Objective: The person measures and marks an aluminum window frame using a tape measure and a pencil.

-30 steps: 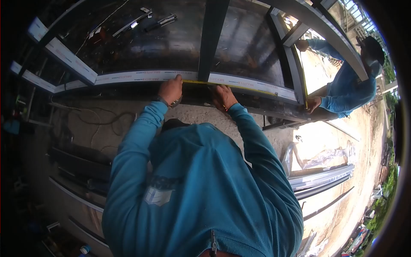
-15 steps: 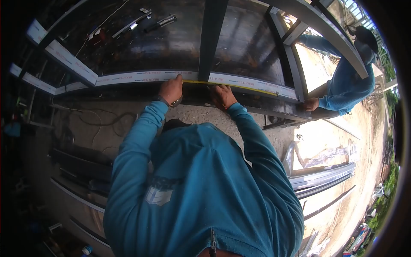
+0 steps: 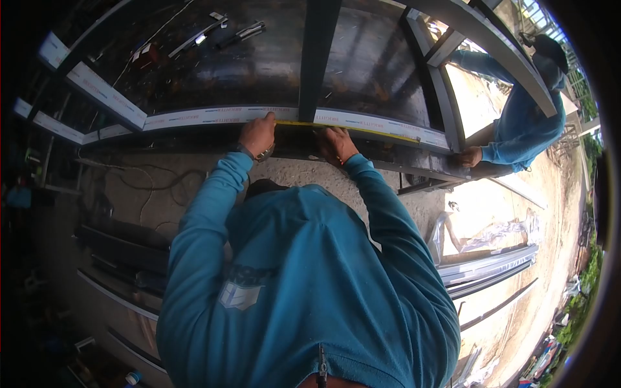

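Observation:
A yellow tape measure [image 3: 381, 134] is stretched along the near edge of a metal frame bar [image 3: 194, 118] covered in white printed protective film. My left hand [image 3: 257, 138] is closed on the tape's left end, beside a dark upright bar [image 3: 318, 58]. To the right of that upright, my right hand [image 3: 336, 145] has its fingers curled against the tape's near edge; the fingertips are partly hidden. The tape's far end lies on the bar, short of the right corner. At that corner rests a co-worker's hand [image 3: 470, 157].
A co-worker [image 3: 527, 132] in a blue sleeve stands at the frame's right end. Dark metal pieces [image 3: 242, 35] lie on the dark surface beyond the bar. Long metal profiles [image 3: 488, 270] lie on the ground at right, with clear plastic wrap [image 3: 482, 236]. A cable [image 3: 152, 181] loops at left.

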The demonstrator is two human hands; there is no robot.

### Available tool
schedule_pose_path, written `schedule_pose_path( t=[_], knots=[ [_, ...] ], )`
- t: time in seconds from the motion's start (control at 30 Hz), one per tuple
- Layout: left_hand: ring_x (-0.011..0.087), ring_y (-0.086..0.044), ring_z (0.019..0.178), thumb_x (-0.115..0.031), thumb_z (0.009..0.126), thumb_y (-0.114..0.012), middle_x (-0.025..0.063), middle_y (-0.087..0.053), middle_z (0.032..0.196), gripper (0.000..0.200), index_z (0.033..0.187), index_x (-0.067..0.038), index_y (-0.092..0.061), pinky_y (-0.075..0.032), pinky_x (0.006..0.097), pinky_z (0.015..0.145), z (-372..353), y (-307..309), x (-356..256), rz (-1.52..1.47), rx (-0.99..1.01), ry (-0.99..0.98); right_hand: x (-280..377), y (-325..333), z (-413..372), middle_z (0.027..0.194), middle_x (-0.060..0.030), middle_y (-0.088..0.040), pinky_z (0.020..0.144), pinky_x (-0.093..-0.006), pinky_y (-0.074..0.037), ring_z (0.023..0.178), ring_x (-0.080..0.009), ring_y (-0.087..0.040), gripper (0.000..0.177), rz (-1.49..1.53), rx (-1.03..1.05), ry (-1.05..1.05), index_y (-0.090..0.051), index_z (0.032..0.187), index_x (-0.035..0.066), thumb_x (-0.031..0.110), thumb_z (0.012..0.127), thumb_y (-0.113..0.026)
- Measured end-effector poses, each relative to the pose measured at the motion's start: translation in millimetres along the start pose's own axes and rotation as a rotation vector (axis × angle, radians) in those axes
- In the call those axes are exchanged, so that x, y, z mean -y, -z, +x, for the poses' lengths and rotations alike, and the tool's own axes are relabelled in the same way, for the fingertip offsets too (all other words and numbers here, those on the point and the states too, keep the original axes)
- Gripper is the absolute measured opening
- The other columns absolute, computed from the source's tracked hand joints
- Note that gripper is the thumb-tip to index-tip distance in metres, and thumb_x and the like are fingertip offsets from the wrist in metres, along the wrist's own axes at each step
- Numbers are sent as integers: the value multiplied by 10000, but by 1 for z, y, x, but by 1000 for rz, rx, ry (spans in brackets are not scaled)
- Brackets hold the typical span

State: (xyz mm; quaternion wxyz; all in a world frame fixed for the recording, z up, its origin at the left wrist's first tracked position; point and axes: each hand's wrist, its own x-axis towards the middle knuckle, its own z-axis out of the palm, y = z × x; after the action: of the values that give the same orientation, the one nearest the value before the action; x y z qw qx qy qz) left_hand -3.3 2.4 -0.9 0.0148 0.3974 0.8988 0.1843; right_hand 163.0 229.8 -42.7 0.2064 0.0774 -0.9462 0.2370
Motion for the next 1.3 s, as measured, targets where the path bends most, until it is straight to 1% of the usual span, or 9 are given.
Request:
schedule_pose_path(
  t=[0.27, 0.37, 0.57, 0.87, 1.07, 1.17, 1.3],
  knots=[
    [464, -635, 824, -172, 945, -537, 261, -657, 851, 153, 1037, -50, -537, -485, 578, 725, 0, 2, 0, 11, 0, -15, -1, 7, -1, 1189, -250, -550, 1056, -518, -359, 1191, -457, -484, 346, 95, 19, -43, -562, 1109, 61, 74, 782, -674],
    [464, -636, 831, -180, 950, -534, 259, -657, 853, 156, 1038, -51, -535, -489, 573, 731, -1, 7, -3, 20, 19, -7, 0, 6, -2, 1172, -249, -552, 1049, -522, -365, 1179, -459, -489, 327, 73, 15, -49, -559, 1087, 56, 79, 782, -675],
    [466, -640, 835, -188, 961, -526, 254, -665, 857, 155, 1041, -56, -534, -496, 566, 730, 0, 5, -1, 27, 21, -7, -1, 4, -2, 1154, -244, -553, 1040, -524, -374, 1161, -458, -498, 357, 56, 5, -30, -563, 1127, 48, 89, 789, -671],
    [465, -642, 823, -191, 962, -525, 264, -661, 843, 153, 1018, -49, -538, -487, 570, 712, 1, 6, -2, 1, 22, -8, 1, 3, -2, 1183, -239, -551, 1046, -522, -375, 1182, -434, -494, 397, 51, -6, -44, -568, 1192, 65, 118, 808, -652],
    [466, -641, 804, -195, 958, -533, 261, -660, 829, 164, 1015, -42, -546, -487, 573, 690, 0, 9, -3, -8, 33, -14, 3, 2, -1, 1122, -184, -560, 1072, -519, -339, 1188, -389, -495, 393, -21, 7, -5, -578, 1191, 79, 135, 809, -653],
    [447, -655, 781, -185, 947, -540, 238, -668, 794, 158, 1009, -41, -566, -504, 551, 691, 0, 6, -2, 5, -2, -22, 2, -3, -2, 1094, -167, -559, 1078, -522, -326, 1182, -375, -498, 383, -26, -32, -25, -586, 1183, 82, 135, 809, -651],
    [450, -655, 783, -179, 946, -541, 239, -666, 789, 154, 1008, -39, -564, -505, 552, 689, 1, 5, 0, 20, -12, -38, 8, 2, 0, 1110, -164, -564, 1075, -528, -325, 1171, -376, -502, 384, -26, -24, -13, -584, 1184, 80, 133, 810, -652]
  ],
)
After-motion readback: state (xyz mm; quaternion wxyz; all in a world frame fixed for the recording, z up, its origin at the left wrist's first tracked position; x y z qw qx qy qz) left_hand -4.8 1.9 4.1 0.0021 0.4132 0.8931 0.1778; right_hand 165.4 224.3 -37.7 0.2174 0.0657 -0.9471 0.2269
